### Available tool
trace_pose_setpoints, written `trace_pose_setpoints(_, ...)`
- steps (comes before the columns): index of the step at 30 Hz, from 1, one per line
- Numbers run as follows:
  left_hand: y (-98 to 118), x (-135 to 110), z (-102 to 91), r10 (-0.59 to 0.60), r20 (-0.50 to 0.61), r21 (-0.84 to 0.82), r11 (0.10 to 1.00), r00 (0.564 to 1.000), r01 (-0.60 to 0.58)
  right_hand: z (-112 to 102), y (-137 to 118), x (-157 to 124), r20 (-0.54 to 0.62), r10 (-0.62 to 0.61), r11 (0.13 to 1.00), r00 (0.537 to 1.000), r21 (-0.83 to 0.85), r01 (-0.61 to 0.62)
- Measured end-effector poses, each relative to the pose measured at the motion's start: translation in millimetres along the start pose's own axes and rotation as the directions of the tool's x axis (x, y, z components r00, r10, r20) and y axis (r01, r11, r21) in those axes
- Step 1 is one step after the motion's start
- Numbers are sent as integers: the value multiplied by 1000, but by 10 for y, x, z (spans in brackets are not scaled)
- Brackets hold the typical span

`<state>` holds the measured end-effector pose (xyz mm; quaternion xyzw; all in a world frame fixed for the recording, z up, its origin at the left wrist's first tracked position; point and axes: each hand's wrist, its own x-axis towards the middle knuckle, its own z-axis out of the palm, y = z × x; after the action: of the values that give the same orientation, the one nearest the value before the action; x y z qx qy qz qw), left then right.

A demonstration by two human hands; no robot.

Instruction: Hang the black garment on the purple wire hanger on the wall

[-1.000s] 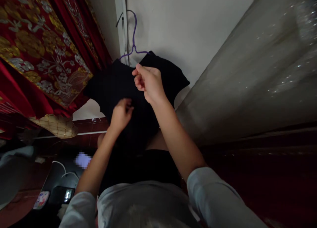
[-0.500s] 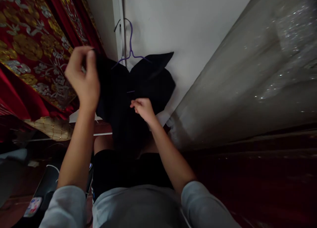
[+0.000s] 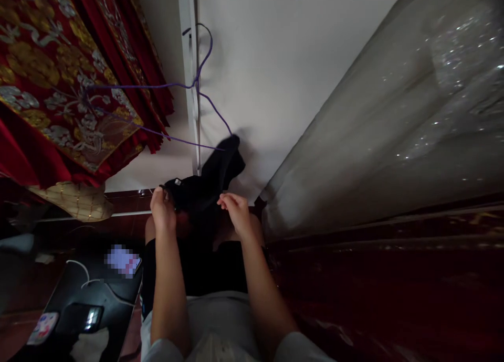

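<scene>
A black garment (image 3: 197,191) hangs by one part from the right end of a purple wire hanger (image 3: 157,85); its exact kind does not show. The hanger's left arm is bare, and its hook sits on a narrow pale upright strip. My left hand (image 3: 163,210) is closed on the garment's left edge, near a small white tag. My right hand (image 3: 235,211) is closed in a pinch on the garment's right side. Dark folds drop between the two hands over my knees, where their lower end is lost in shadow.
Red curtain-like cloth with gold and silver embroidery (image 3: 71,78) hangs at the left. A plastic-wrapped bulk (image 3: 354,120) stands at the right against the white wall (image 3: 275,47). Low at the left, a black bench top (image 3: 114,309) holds a lit phone (image 3: 123,261), a white cable and other items.
The garment has come off the hanger's left arm and dropped lower, with both hands following it down. My left hand has moved right and towards me. A phone has come into view.
</scene>
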<state>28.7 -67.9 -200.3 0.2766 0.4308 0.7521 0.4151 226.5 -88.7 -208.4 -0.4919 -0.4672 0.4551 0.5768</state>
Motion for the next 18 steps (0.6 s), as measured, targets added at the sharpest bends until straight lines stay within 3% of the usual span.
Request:
trace_pose_setpoints(4,242,-322,412,73,198,-93,994,977,-55,2,-4,-79,117,-99,986,988,-119,113)
trace_pose_setpoints(7,464,-577,653,202,422,133,950,884,-281,186,-153,-149,264,-231,970,937,-11,242)
trace_pose_setpoints(10,629,-603,661,339,503,305,791,795,-530,282,-305,-121,288,-286,955,914,5,297)
trace_pose_setpoints(12,664,-472,549,350,535,334,748,769,-573,246,-423,4,297,-308,941,904,-44,336)
trace_pose_setpoints(13,653,-384,476,292,576,337,766,763,-548,211,-498,101,307,-337,925,890,-67,374)
trace_pose_setpoints(15,585,-207,328,49,684,384,824,728,-416,147,-679,358,295,-424,878,856,-97,468)
trace_pose_setpoints(16,538,-131,264,-115,730,449,824,674,-345,131,-776,511,259,-477,850,840,-107,516)
trace_pose_setpoints(18,455,-19,166,-387,747,604,736,540,-308,144,-936,843,125,-560,807,819,-140,573)
